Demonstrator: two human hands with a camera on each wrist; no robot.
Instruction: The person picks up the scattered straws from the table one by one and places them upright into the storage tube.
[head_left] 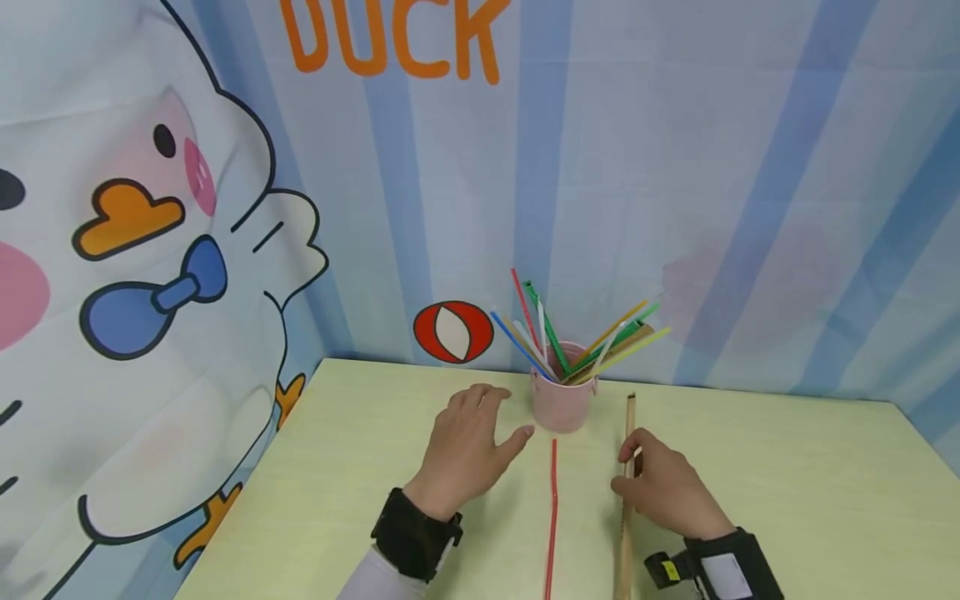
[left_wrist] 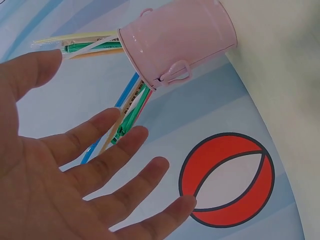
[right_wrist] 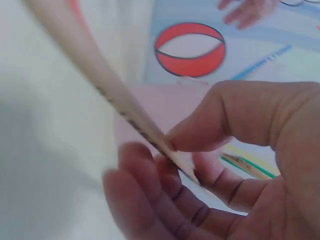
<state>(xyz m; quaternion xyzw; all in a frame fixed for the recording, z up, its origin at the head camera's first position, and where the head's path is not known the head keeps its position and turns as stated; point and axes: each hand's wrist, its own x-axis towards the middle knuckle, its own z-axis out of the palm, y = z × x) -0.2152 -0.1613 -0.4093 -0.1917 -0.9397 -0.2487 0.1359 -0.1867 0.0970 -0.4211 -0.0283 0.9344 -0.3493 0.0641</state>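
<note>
My right hand pinches a long, narrow tan paper-wrapped stick between thumb and fingers, right of the bucket. Dark print runs along the stick in the right wrist view. My left hand hovers left of the bucket with its fingers spread; its bare palm shows in the left wrist view. Between the hands a red straw lies lengthwise on the table. Behind it stands a pink bucket full of coloured straws and green and tan wrapped sticks, leaning out to both sides.
A pale yellow table reaches back to a blue striped cloth. Printed on the cloth are a large duck at the left and a red and white ball. The bucket stands near the table's back edge.
</note>
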